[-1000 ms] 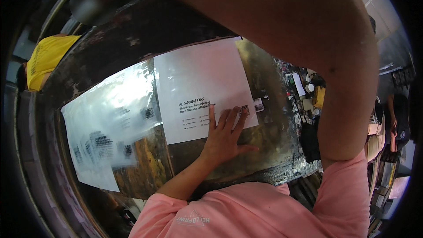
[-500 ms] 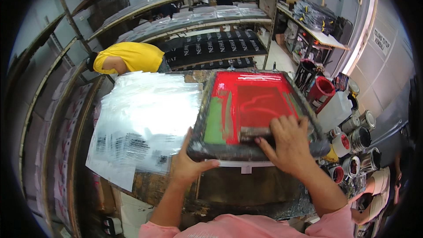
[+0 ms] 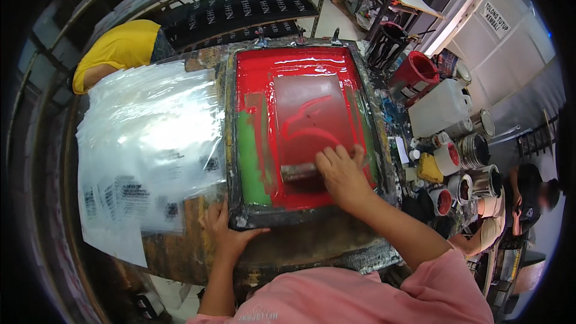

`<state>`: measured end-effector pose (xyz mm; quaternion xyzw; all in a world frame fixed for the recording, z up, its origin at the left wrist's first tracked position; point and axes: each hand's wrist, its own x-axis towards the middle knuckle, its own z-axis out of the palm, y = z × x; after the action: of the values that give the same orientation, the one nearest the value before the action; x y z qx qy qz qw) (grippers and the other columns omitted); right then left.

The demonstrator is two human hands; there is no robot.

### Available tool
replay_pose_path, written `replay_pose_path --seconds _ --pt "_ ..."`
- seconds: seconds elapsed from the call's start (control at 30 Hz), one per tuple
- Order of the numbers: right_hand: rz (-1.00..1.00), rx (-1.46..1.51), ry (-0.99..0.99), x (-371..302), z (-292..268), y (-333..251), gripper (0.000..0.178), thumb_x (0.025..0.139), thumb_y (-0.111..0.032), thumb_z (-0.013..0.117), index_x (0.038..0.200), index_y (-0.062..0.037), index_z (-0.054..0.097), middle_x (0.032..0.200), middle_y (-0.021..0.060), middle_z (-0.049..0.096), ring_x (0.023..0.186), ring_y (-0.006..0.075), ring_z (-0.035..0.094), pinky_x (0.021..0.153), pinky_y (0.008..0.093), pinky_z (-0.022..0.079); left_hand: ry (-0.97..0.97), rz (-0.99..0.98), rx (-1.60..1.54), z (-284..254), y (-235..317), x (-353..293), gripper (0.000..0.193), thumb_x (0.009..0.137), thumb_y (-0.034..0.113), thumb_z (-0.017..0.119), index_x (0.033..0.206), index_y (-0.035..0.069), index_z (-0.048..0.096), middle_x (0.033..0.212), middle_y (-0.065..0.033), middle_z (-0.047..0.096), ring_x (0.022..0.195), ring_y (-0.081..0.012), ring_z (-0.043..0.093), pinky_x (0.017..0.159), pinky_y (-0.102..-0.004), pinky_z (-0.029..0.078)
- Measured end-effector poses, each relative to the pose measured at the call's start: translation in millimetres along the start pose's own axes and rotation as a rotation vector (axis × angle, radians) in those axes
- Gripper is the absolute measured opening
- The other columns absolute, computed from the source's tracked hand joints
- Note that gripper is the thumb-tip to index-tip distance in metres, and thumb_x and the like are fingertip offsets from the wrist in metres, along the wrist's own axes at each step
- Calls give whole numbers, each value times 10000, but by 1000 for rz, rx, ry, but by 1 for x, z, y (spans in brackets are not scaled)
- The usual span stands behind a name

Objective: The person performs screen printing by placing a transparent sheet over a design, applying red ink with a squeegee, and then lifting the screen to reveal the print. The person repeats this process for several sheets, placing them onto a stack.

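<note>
One black-rimmed rectangular printing screen [image 3: 233,162] is laid on the stained brown worktop [image 3: 191,246], its mesh spread with glossy red ink [image 3: 300,67]. The ink seems to be being drawn across it: one flat, grey-edged squeegee [image 3: 297,172] is gripped by the curled fingers of the right hand [image 3: 344,177], toward the screen's near side. The screen's near left corner is met by the left hand [image 3: 223,234], thumb extended; how far its fingers are closed is not clearly shown. For the next move, even pressure and a steadied screen would be called for. Beyond the screen, three small metal clamps [image 3: 300,37] are counted; to its left, one stack of shiny translucent sheets [image 3: 156,120], too overlapped for numbering; to its right, one red bucket [image 3: 414,75] and one white plastic jerrycan [image 3: 438,113].
</note>
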<state>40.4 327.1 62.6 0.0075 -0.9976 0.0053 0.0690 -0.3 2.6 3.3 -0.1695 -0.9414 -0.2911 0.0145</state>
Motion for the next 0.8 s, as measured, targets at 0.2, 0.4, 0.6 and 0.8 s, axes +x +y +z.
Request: replay_pose_path --seconds 0.2,0.4,0.6,0.8 --pt "-59 31 225 152 43 78 357 866 -12 606 1206 -116 574 1207 64 622 1183 292 584 1117 671 314 -4 -15 -11 -11 3 1 1152 330 658 1003 1258 31 730 1149 -113 590 1161 -339 541 1074 -513 358" --pt "-80 46 25 260 19 135 398 879 -112 717 1255 -98 586 1273 114 679 1265 328 617 1077 627 342 157 -1 -249 4 6 -8 1394 410 744 960 1511 -18 570 1141 -110 622 1069 -307 552 1029 -507 394" --pt "-45 -175 257 256 42 128 308 917 -81 633 1215 -83 559 1185 97 647 1177 308 617 1071 611 342 278 -4 -510 39 -17 -28 1459 449 767 937 1554 -63 470 1221 -181 653 1076 -376 583 1014 -512 446" --pt "-82 -86 264 86 0 48 242 933 -60 519 1165 -86 582 1107 95 614 1138 293 587 1079 625 344 228 -5 -649 31 -8 -14 1369 490 576 1027 1568 -43 452 1285 -188 617 1134 -353 588 1007 -488 484"
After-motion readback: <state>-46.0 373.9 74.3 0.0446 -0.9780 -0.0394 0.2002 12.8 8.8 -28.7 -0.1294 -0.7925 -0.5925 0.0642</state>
